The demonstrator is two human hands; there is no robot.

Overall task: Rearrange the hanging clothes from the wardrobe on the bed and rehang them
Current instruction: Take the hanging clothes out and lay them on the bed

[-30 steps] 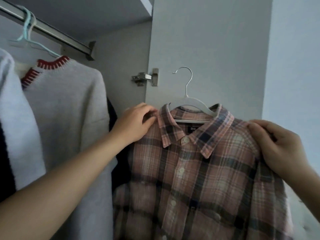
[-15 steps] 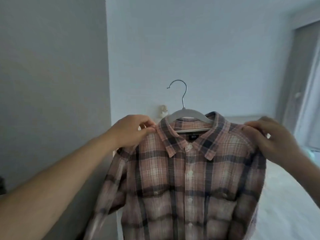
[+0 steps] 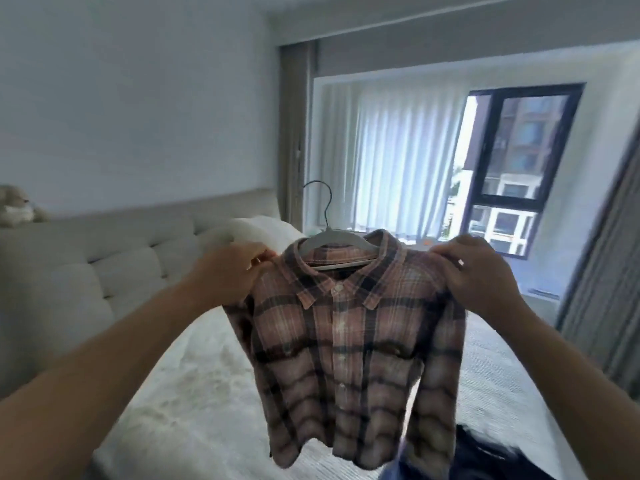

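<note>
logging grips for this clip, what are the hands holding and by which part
Both hands hold the plaid shirt, on its hanger, by the shoulders: left hand pinches the left shoulder, right hand grips the right.

The shirt [image 3: 349, 337] hangs on a hanger [image 3: 334, 237] above the bed [image 3: 194, 386], the left hand [image 3: 225, 275] at its nine o'clock shoulder, the right hand [image 3: 479, 271] at three. The headboard [image 3: 86, 275] lies at nine o'clock, the window [image 3: 523, 168] behind at one, other clothes [image 3: 485, 455] at five.
</note>
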